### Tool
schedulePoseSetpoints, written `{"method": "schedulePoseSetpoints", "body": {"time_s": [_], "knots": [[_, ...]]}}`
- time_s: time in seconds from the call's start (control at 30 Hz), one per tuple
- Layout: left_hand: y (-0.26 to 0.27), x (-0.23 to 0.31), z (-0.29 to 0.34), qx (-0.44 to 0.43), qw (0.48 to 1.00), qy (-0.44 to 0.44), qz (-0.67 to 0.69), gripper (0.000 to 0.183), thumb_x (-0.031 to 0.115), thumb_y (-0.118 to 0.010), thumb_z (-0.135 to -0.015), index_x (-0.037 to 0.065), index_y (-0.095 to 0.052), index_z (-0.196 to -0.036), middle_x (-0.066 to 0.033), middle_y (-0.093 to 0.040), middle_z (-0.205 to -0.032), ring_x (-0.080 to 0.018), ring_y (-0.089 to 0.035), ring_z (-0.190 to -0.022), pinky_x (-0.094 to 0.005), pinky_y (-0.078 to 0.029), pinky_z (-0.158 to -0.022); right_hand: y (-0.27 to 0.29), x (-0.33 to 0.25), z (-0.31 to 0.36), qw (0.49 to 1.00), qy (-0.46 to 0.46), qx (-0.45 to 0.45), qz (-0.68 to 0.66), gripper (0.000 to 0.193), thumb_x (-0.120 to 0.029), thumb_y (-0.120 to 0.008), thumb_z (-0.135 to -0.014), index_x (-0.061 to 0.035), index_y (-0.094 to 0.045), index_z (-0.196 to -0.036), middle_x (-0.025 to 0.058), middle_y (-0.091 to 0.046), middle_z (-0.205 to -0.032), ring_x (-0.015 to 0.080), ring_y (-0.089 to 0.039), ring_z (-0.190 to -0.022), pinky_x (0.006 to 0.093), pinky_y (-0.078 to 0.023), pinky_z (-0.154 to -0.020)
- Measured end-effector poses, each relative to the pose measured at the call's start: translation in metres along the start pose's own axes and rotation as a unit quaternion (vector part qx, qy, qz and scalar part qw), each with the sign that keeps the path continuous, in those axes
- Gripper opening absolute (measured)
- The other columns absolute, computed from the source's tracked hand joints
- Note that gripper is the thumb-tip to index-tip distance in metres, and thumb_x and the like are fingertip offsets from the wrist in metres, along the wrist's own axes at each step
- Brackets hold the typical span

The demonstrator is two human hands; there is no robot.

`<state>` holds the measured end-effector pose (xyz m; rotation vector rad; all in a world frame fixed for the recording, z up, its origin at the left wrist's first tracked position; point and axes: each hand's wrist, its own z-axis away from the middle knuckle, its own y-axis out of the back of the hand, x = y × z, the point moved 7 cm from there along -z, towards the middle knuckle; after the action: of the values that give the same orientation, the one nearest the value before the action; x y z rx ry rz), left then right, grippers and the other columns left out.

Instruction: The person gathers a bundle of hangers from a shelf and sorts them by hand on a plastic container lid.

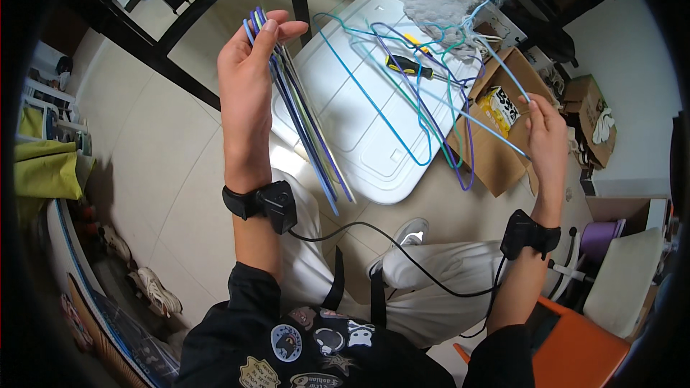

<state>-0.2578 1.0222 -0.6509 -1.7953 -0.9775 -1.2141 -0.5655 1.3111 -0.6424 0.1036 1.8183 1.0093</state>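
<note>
the left hand (251, 50) is closed around a bundle of hangers (309, 129) near the hooks, partly hidden by fingers. loose hangers (366, 93) overlap on a white lid (374, 165), hard to separate by eye. the right hand (546, 126) grips a light-blue hanger (507, 70), covering one corner (probably light, stiff, slightly slippery; the neck should hold best).

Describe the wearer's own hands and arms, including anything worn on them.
The left hand and right hand are gloveless. Each wrist has a black band with a boxy black module: left module, right module. A thin black cable runs between them. Short black sleeves, left and right, leave the forearms bare.
</note>
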Motion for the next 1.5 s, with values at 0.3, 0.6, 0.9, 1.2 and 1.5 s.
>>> {"method": "schedulePoseSetpoints", "body": {"time_s": [0.3,0.6,0.9,1.2,1.5], "knots": [[0.0,0.001,0.002,0.001,1.0,-0.002,0.006,0.03,0.02,-0.052,-0.098,-0.005,-0.06,-0.112,-0.0144,-0.071,-0.097,-0.0162,-0.063,-0.096,-0.0308,-0.04,-0.095,-0.021,0.014,-0.008,0.973,0.052,-0.017,0.222,0.024,-0.018,-0.047,-0.097,-0.0026,-0.064,-0.102,0.0226,-0.066,-0.091,0.0415,-0.062,-0.087,0.0438,-0.049,-0.072],[0.0,0.001,0.002,-0.001,1.0,0.0,-0.005,0.027,0.019,-0.051,-0.1,-0.003,-0.059,-0.114,-0.01,-0.07,-0.097,-0.0136,-0.063,-0.095,-0.0269,-0.046,-0.089,-0.025,0.011,-0.011,0.989,0.032,-0.016,0.143,0.025,-0.019,-0.047,-0.097,-0.002,-0.064,-0.098,0.0225,-0.066,-0.087,0.0415,-0.062,-0.081,0.0431,-0.047,-0.071],[-0.001,-0.001,0.001,-0.008,1.0,-0.001,-0.004,0.028,0.019,-0.05,-0.101,-0.004,-0.059,-0.113,-0.0108,-0.07,-0.097,-0.0144,-0.063,-0.094,-0.0275,-0.046,-0.089,-0.036,0.031,-0.021,0.998,-0.001,-0.055,-0.007,0.024,-0.016,-0.046,-0.098,-0.0005,-0.065,-0.093,0.0001,-0.042,-0.06,0.0081,-0.041,-0.053,0.0275,-0.034,-0.05],[0.008,0.0,-0.001,0.004,1.0,0.0,-0.011,0.028,0.018,-0.05,-0.101,-0.005,-0.058,-0.114,-0.0118,-0.07,-0.097,-0.0152,-0.063,-0.095,-0.0282,-0.046,-0.09,-0.062,0.033,-0.03,0.974,-0.093,-0.117,-0.168,0.025,-0.015,-0.043,-0.1,-0.0018,-0.064,-0.095,-0.0069,-0.04,-0.06,0.0014,-0.031,-0.047,0.0217,-0.023,-0.042],[0.012,0.003,0.0,0.023,1.0,0.0,-0.018,0.03,0.02,-0.05,-0.099,-0.005,-0.06,-0.113,-0.0125,-0.071,-0.097,-0.0146,-0.062,-0.095,-0.0285,-0.041,-0.091,-0.078,0.01,-0.032,0.971,-0.05,-0.091,-0.216,0.026,-0.015,-0.042,-0.101,-0.0009,-0.064,-0.098,-0.0072,-0.04,-0.062,0.0013,-0.031,-0.05,0.0209,-0.024,-0.045]]}}
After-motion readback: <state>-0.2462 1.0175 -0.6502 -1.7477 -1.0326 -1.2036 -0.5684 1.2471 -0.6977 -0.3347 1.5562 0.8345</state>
